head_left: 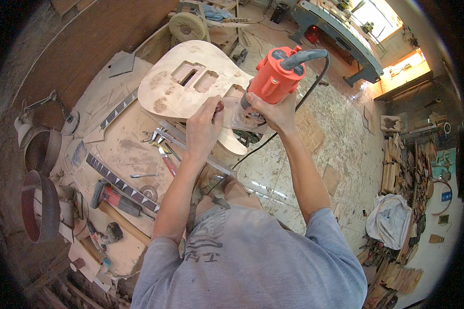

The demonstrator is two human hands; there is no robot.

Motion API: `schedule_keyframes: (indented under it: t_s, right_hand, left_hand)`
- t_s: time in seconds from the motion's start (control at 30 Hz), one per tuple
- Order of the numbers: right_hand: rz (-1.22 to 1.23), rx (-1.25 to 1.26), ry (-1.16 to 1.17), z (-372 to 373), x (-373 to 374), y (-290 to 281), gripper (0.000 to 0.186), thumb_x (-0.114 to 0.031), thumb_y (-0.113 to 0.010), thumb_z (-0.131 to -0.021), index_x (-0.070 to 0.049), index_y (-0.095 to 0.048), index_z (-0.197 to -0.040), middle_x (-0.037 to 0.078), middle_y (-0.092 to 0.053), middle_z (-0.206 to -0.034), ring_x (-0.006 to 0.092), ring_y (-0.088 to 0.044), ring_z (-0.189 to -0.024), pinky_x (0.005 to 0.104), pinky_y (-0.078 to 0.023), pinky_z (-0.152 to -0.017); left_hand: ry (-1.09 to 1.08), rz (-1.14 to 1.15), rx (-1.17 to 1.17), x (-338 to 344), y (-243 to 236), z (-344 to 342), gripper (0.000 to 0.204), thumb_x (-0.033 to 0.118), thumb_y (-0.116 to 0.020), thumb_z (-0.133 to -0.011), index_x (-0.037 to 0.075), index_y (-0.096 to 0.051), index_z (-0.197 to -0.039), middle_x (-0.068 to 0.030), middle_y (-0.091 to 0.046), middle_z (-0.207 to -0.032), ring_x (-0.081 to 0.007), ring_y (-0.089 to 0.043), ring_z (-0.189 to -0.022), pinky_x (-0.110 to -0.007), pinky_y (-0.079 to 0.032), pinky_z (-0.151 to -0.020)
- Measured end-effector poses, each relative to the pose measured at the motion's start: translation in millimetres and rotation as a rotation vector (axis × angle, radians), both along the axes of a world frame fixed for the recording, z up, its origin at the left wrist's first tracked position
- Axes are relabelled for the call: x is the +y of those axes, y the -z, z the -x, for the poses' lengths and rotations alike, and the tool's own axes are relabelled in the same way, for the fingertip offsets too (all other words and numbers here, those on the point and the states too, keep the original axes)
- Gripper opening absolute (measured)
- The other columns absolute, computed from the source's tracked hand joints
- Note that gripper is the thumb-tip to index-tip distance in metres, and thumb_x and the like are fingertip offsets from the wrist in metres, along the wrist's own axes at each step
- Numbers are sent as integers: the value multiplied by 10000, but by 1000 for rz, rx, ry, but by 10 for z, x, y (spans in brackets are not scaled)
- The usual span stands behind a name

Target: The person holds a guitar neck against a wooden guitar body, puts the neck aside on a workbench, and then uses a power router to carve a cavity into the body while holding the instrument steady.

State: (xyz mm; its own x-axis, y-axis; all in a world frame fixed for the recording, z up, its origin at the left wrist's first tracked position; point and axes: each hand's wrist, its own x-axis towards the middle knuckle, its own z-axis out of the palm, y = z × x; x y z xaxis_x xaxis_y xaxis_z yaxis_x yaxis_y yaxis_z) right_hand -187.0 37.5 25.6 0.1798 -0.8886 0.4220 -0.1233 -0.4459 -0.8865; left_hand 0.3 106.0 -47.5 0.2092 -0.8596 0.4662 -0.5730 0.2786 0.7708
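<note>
A pale wooden electric guitar body (165,85) with routed pockets lies at the bench's edge. On its cutaway end stands an orange-red handheld router (276,80), its clear base plate (234,114) flat against the wood. My right hand (277,114) is wrapped round the router's lower housing. Closed round a small dark red knob (219,106) at the plate's left side is my left hand (203,126). The router's bit is hidden. A thick black cord (314,54) loops from the router's top and runs down behind my right wrist.
Left on the dusty bench lie fretboards with pale inlays (119,181), pliers (152,136), a red and black power tool (116,200) and a cordless drill (105,236). Sanding belts (38,206) hang farther left. Wood offcuts (392,170) are stacked at right, beside a white sack (389,219).
</note>
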Motion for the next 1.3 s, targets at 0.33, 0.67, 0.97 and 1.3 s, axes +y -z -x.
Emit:
schedule_keyframes:
  t_s: [0.33, 0.67, 0.97, 1.3]
  right_hand:
    - [53, 34, -50, 4, -41, 16, 742, -217, -933, -767, -34, -581, -1394, 51, -681, -1211, 153, -704, -1022, 344, -595, -892]
    - [24, 2, -58, -22, -70, 34, 726, -201, -938, -752, -24, -596, -1367, 46, -705, -1104, 147, -711, -982, 331, -605, -839]
    - [98, -4, -71, -68, -132, 69, 730, -205, -944, -759, -35, -592, -1376, 39, -697, -1104, 144, -709, -966, 324, -606, -839]
    - [43, -3, -8, -136, -102, 27, 677, -311, -935, -700, -29, -698, -1268, 74, -765, -1121, 176, -733, -999, 367, -584, -917]
  left_hand:
    - [-8, 76, -39, 0, -39, 1, 311, 5, -682, -966, 45, -638, -1270, -183, -758, -1062, -365, -766, -936, -430, -616, -776]
    - [-14, 86, -56, -5, -43, -24, 311, 11, -672, -974, 36, -641, -1282, -193, -756, -1080, -371, -766, -950, -438, -614, -785]
    - [-14, 73, -66, -16, -35, -73, 323, 2, -687, -952, 29, -643, -1270, -185, -762, -1065, -359, -772, -925, -436, -619, -770]
    - [-36, 78, -62, -47, -23, -109, 312, 4, -692, -947, 43, -657, -1254, -172, -771, -1046, -355, -774, -922, -431, -621, -776]
